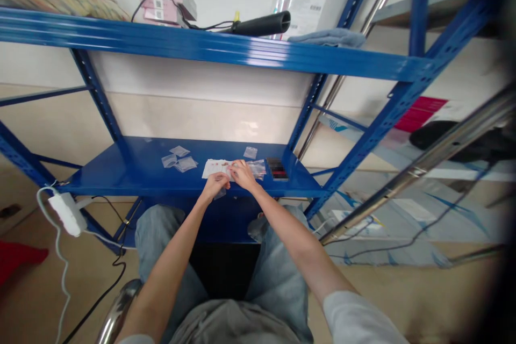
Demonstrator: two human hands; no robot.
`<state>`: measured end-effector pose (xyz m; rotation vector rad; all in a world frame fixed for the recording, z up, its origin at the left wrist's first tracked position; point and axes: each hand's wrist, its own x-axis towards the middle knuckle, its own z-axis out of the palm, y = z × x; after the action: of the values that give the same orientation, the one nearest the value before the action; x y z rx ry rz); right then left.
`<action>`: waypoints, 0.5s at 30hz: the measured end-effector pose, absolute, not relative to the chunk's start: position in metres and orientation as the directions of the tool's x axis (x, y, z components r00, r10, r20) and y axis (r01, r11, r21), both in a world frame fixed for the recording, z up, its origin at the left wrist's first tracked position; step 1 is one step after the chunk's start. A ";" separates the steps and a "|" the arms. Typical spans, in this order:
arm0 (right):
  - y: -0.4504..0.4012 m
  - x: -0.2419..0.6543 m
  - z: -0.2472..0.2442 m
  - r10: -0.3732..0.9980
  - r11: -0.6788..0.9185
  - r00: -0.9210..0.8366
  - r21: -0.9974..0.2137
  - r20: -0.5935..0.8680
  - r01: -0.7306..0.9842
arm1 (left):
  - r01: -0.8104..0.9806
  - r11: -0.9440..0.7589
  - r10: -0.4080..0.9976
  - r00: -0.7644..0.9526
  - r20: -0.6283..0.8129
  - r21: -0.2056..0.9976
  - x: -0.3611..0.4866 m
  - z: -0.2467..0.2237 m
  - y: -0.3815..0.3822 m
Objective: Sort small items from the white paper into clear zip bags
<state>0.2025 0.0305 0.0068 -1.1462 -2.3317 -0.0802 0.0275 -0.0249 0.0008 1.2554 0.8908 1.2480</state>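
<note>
Paper (210, 168), white and flat, lies at the blue metal shelf's (133, 172) front edge. The left hand (216, 183) is curled nearly closed on a clear bag (220, 193); the right hand (243, 173) bends over the sheet, its hold unclear. Light fingertip pinches should suit such thin, slick film.

The blue shelf (133, 169) carries clear bags (186, 164), paper (209, 169), a dark box (277, 168).
</note>
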 end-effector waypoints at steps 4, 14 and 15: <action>0.017 0.198 -0.001 0.772 0.570 -0.395 -0.266 0.499 0.777 | -0.156 -0.076 0.983 0.157 0.101 0.985 0.027 -0.001 -0.040; 0.041 0.199 -0.008 0.829 0.439 -0.221 -0.353 0.513 0.826 | -0.138 -0.033 0.985 0.161 0.056 0.990 0.035 0.006 -0.043; 0.045 0.198 -0.007 0.837 0.413 -0.203 -0.344 0.508 0.843 | -0.141 -0.023 0.984 0.174 0.047 0.990 0.034 0.005 -0.041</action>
<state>0.1976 0.0451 -0.0066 -1.4202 -2.0340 -0.0122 0.0336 -0.0411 0.0050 1.2114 0.9607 1.1650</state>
